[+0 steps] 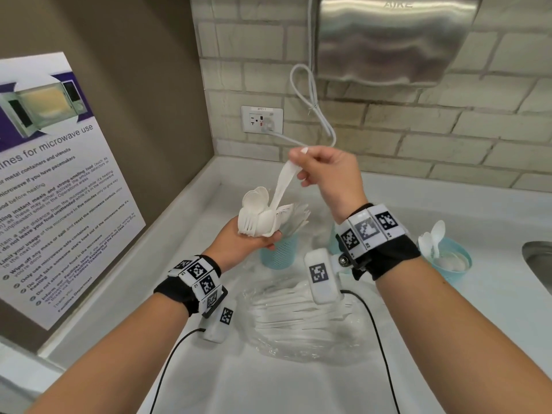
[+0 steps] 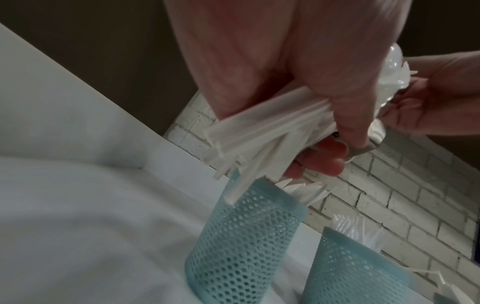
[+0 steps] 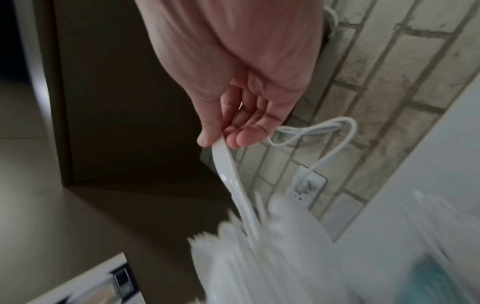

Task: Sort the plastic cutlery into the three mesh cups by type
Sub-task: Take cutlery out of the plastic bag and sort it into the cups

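The right hand [image 1: 327, 174] pinches the handle end of one white spoon [image 1: 283, 186] between thumb and forefinger, the other fingers loosely curled, a light hold that seems meant to draw that one piece lengthwise out of its neighbours. Its bowl end is down among the bundle of mixed cutlery [image 1: 263, 215] just below those fingertips. The left hand [image 1: 245, 243] grips that bundle, fingers [image 2: 322, 156] wrapped round the handles from beneath, so spoon bowls and fork tines fan out above the fist where each type can be told apart. Directly under the left fingers stands a blue mesh cup [image 2: 246, 236] with pointed white tips showing above its rim, probably knives; holding the bundle over it would let handles [image 2: 259, 144] drop in with little travel. Beside that is a second mesh cup [image 2: 358, 267] holding forks. Well off to the outer side of the right wrist is a third cup [image 1: 451, 264] with spoons, the likely home for the pinched one. Nearer the body, below both wrists, a clear plastic bag [image 1: 301, 321] of unsorted cutlery lies on the white counter [image 1: 298, 389], so much sorting remains.
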A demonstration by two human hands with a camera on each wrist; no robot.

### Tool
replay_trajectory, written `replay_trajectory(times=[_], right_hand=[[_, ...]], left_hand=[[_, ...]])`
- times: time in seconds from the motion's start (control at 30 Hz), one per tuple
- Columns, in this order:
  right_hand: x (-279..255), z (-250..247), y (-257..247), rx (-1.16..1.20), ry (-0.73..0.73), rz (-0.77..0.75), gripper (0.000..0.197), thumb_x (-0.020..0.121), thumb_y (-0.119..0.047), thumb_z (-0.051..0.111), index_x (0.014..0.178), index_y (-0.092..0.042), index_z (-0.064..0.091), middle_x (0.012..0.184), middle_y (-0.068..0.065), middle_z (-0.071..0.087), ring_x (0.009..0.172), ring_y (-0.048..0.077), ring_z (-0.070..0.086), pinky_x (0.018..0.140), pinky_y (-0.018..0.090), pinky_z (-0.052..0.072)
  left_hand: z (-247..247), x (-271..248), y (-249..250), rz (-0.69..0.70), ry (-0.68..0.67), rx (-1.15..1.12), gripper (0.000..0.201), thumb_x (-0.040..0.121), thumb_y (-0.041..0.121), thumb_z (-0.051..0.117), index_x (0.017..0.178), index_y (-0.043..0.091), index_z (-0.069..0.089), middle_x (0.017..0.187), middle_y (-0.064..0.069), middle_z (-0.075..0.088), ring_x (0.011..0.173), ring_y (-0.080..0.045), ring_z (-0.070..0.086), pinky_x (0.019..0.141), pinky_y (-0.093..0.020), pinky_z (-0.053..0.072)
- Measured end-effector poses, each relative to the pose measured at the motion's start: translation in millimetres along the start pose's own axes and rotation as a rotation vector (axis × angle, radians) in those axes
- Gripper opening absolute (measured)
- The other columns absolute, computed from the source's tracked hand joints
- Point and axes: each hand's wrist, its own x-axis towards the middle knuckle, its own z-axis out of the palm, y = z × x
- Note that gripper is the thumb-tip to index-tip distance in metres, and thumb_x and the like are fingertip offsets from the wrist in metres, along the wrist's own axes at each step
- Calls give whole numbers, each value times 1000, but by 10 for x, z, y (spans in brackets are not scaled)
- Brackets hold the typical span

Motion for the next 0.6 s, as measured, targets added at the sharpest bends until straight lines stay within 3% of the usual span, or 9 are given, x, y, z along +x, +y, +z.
replay_trajectory(times=[0.23, 0.37, 0.47, 0.53, 0.6], right_hand=[[160, -221, -313, 42, 182, -226, 3, 82, -11, 70, 80, -12, 68, 74, 4, 68, 55, 14, 58, 55, 26, 55], [185, -154, 175, -152, 148, -92, 14, 82, -12, 70, 71, -18, 64, 70, 3, 66, 51, 14, 59, 61, 33, 58], [104, -122, 589, -224, 98, 76, 6, 80, -16, 73, 78, -12, 69, 70, 3, 66, 51, 10, 61, 60, 28, 58], [50, -119, 739, -348, 57, 86, 17, 79, -26, 74, 91, -16, 71, 82, 0, 67, 67, 13, 61, 71, 28, 55], [-14, -104, 722, -475, 2, -13, 21, 82, -27, 68, 103, -24, 70, 100, -5, 61, 89, 17, 55, 84, 27, 48]], left_hand=[[-130, -8, -139, -66, 135, 52, 20, 84, 13, 69, 102, 6, 61, 84, -5, 66, 71, -16, 67, 68, -25, 58], [-118, -24, -135, -51, 159, 44, 25, 84, 14, 70, 106, 4, 63, 83, -4, 70, 68, -14, 69, 68, -26, 57], [-77, -24, -99, -33, 159, -23, 23, 83, 13, 70, 103, 2, 65, 88, -8, 73, 67, -17, 68, 69, -30, 57], [-59, -25, -70, -31, 142, -44, 19, 84, 13, 70, 100, 4, 67, 89, -7, 74, 66, -19, 67, 69, -31, 58], [-41, -25, -47, -30, 111, -59, 14, 84, 12, 69, 98, 8, 67, 86, -5, 74, 64, -19, 67, 68, -31, 58]])
